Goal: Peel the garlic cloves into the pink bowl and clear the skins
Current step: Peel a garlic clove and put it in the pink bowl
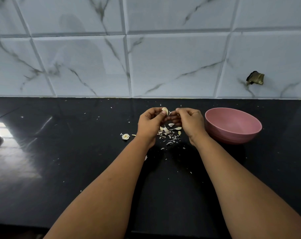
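My left hand [149,124] holds a pale garlic clove [165,110] between thumb and fingertips, raised above the black counter. Just to its right, my right hand [189,122] pinches a thin strip of skin [177,109] pulled off the clove. Under both hands lies a heap of garlic skins and a few loose cloves [169,132]. The pink bowl [232,125] stands on the counter right of my right hand; its visible inside looks bare.
A garlic root stub [125,136] and a small stem piece lie left of my left wrist. Tiny skin flakes are scattered over the black counter [77,152]. A tiled wall [146,57] rises behind. A dark object shows at the far left edge.
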`<control>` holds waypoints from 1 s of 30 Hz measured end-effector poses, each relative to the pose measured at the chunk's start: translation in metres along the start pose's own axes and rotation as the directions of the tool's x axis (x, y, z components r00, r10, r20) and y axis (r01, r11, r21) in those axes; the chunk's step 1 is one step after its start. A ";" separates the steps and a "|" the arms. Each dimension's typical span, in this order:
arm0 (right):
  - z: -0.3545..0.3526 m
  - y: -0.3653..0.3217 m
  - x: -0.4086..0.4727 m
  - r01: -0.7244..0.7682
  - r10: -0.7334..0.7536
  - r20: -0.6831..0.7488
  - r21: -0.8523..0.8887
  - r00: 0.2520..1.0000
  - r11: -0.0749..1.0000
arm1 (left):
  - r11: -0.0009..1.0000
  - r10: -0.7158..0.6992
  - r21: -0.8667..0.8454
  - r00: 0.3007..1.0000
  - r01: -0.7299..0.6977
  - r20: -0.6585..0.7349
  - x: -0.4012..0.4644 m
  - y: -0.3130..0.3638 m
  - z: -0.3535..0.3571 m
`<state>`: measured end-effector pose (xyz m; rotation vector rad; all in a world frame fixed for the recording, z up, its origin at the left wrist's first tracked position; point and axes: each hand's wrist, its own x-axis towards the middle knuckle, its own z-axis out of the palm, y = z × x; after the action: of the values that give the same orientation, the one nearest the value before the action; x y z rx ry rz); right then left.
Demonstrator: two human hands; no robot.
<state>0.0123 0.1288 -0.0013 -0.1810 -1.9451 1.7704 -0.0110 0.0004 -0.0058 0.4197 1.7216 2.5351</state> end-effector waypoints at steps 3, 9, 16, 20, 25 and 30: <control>-0.004 0.002 0.001 0.133 -0.148 -0.049 -0.225 0.988 0.965 | 0.997 -0.043 -0.069 0.999 0.041 -0.029 0.000 0.002 0.000; -0.003 0.000 -0.003 0.194 -0.195 0.011 -0.171 0.981 0.966 | 0.996 -0.047 -0.077 0.998 0.042 -0.053 -0.001 0.002 -0.001; 0.002 0.002 -0.003 0.148 -0.149 0.011 -0.198 0.989 0.969 | 0.999 -0.039 0.000 0.998 0.039 -0.046 0.001 0.000 -0.003; 0.001 0.004 -0.002 0.161 -0.165 0.013 -0.304 0.986 0.939 | 0.999 0.001 0.048 1.000 0.000 -0.026 0.000 -0.001 -0.003; -0.001 0.006 -0.001 0.189 -0.194 0.020 -0.342 0.981 0.921 | 0.987 0.049 0.151 0.999 -0.047 -0.007 0.000 -0.004 -0.005; -0.003 0.006 -0.002 0.212 -0.221 0.021 -0.390 0.975 0.896 | 0.972 0.070 0.226 0.998 -0.066 -0.007 0.001 -0.005 -0.006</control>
<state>0.0138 0.1313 -0.0071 -0.1130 -2.1902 1.2205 -0.0136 -0.0034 -0.0125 0.4795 2.0450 2.3991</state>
